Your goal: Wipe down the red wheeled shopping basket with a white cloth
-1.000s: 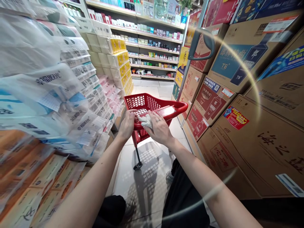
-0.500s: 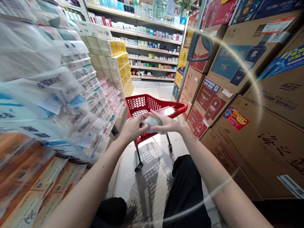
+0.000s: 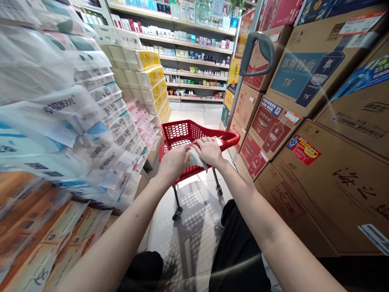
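Observation:
A red shopping cart (image 3: 194, 130) stands in front of me, its handle towards me. A pale greenish-white cloth (image 3: 196, 159) lies over the handle and hangs down on the near side. My right hand (image 3: 209, 151) is closed over the cloth on the handle, fingers together on top. On the handle's left part, my left hand (image 3: 174, 163) is closed in a fist beside the cloth. Its fingertips are hidden, and its thumb side touches the cloth's left edge. Between my hands, the middle of the handle is covered.
Stacked plastic-wrapped tissue packs (image 3: 75, 109) rise close on the left, with orange packs (image 3: 51, 235) below. Cardboard boxes (image 3: 343, 162) are piled on the right, beside a metal pole with a grey handle (image 3: 257, 54). Shelves of goods (image 3: 197, 48) stand at the far end of the tiled floor (image 3: 194, 207).
My hands have turned over from holding the bunched cloth between them. My right hand now lies over the cloth on the handle, and my left has closed in a fist. The cart stays put.

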A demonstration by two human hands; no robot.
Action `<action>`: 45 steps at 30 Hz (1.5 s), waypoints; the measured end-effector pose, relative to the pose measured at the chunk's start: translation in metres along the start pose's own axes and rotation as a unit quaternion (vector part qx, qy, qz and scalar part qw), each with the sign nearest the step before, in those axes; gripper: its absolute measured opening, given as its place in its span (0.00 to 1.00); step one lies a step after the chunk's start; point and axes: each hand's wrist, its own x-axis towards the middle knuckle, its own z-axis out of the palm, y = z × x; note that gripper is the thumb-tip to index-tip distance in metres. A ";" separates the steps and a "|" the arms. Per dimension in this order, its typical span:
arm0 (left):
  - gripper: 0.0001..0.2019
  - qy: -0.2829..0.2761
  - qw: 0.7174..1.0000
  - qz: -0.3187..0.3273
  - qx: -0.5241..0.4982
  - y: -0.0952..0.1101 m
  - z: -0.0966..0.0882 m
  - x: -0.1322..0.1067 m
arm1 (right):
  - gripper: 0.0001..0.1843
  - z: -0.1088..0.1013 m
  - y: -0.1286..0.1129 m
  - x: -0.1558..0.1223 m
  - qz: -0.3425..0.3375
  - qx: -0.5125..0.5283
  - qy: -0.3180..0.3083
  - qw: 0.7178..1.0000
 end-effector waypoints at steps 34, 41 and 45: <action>0.30 -0.178 0.982 0.037 0.045 0.001 0.002 0.017 | 0.24 -0.020 0.029 0.005 0.078 -0.011 -0.091 0.993; 0.19 -0.006 0.991 0.135 0.009 0.002 0.012 -0.024 | 0.25 -0.023 0.036 0.002 0.080 -0.014 -0.070 0.994; 0.20 0.043 0.971 0.229 -0.049 -0.018 0.018 -0.044 | 0.25 -0.024 0.045 -0.001 0.063 -0.021 -0.066 0.996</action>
